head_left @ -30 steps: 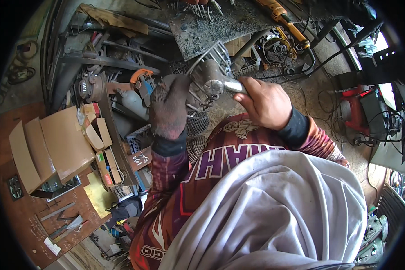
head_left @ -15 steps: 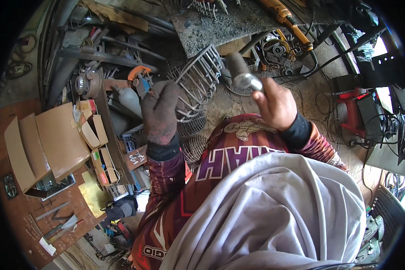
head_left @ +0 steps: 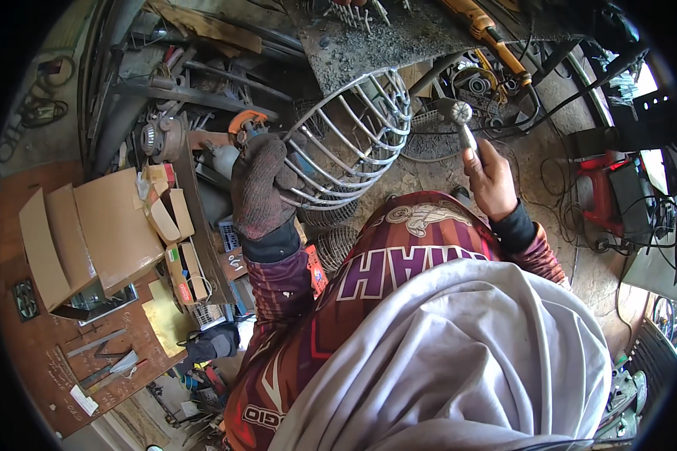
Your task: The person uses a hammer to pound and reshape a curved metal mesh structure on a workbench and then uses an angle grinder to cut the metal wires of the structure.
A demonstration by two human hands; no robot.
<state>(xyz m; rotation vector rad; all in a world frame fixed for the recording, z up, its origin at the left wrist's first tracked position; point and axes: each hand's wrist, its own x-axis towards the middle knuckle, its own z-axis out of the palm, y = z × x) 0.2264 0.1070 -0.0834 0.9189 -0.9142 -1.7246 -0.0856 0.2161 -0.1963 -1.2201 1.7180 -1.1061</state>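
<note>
My left hand [head_left: 262,184], in a dark knitted glove, is closed on the edge of a round metal cage [head_left: 400,120] made of curved silvery rods. The cage tilts out to the right of the glove, and its rods curve round toward my right side. My bare right hand [head_left: 495,184] grips a hammer [head_left: 459,113] by its handle; the head points up and away from me. A gap separates the hammer from the cage. Below the cage are more coiled wire pieces [head_left: 337,248], partly covered by my clothing.
Beyond the cage stands a dusty metal worktop [head_left: 338,56] with a yellow power tool [head_left: 489,34] on it. An orange curved part [head_left: 247,122] sits just behind my glove. Cardboard boxes [head_left: 113,233] occupy the left bench. Cables and a red machine [head_left: 598,195] lie to the right.
The cage has turned in my left hand and now shows its rods more broadly. My right hand has drawn the hammer to the right, farther from the cage.
</note>
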